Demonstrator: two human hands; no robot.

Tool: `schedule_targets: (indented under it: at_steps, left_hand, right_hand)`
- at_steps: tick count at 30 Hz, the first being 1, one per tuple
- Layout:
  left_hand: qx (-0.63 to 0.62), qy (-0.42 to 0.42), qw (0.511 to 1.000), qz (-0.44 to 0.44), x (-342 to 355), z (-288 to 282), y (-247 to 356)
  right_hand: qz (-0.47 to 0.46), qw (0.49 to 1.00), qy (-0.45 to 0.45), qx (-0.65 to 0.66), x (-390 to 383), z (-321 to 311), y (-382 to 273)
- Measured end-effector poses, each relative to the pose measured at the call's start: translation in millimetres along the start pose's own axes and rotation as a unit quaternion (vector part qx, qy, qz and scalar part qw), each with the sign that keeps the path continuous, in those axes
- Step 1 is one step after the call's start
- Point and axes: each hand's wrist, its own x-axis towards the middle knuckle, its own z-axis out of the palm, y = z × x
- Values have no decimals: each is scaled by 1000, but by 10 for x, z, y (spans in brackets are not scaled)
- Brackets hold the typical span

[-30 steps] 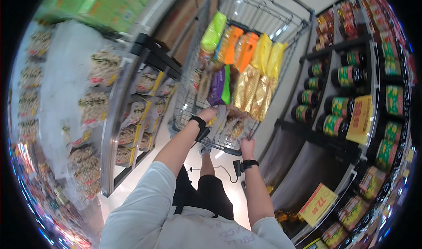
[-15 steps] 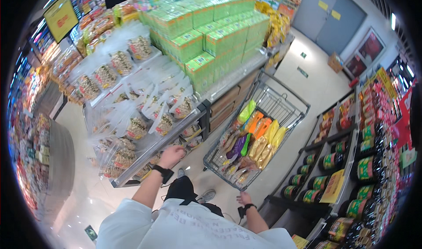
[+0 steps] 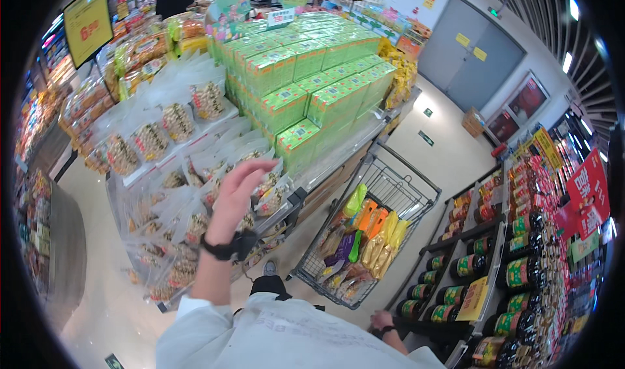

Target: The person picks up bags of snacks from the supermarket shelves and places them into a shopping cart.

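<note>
My left hand (image 3: 237,190) is raised in front of the display of clear plastic bags of nut-like snacks (image 3: 195,229). Its fingers stretch to the right, with nothing in them, and a dark band circles the wrist. Whether it touches a bag I cannot tell. Low on the right, my right hand (image 3: 382,319) hangs with loosely parted fingers and appears to hold nothing. It is between the metal shopping cart (image 3: 306,265) and the jar shelf. In the cart lie gold packs (image 3: 381,246), orange packs (image 3: 372,220), a purple-and-green pack (image 3: 344,248) and clear bags.
Stacked green boxes (image 3: 306,95) stand beyond the bagged snacks. Shelves of dark jars with green labels (image 3: 469,265) line the right side, carrying a yellow sign (image 3: 473,299). Grey double doors (image 3: 472,50) and a cardboard box (image 3: 473,122) are at the far right. A curved counter (image 3: 68,239) stands left.
My left hand has risen from beside the display's front edge to in front of the bagged snacks. My right hand now appears farther from the cart, lower and to the right. The view has shifted.
</note>
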Motion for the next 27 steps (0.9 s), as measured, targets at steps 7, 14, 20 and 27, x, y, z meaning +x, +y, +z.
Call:
schedule_targets:
  at_steps: [7,14,20,27]
  left_hand:
    - [27,82,996,28,1967,971,-1529]
    - [438,172,875,115,3021,1443,-1862]
    - [553,69,830,-1,3166,1425,-1968]
    - [634,52,768,72,3034,1417,-2077]
  right_hand:
    - [-97,988,89,-82,-706,1469,-1466]
    - [-59,991,87,-86,-1178,2032,-1056]
    - [56,974,209,69,-1145,1623,5]
    - [-17,982,188,29,-807,1159,111]
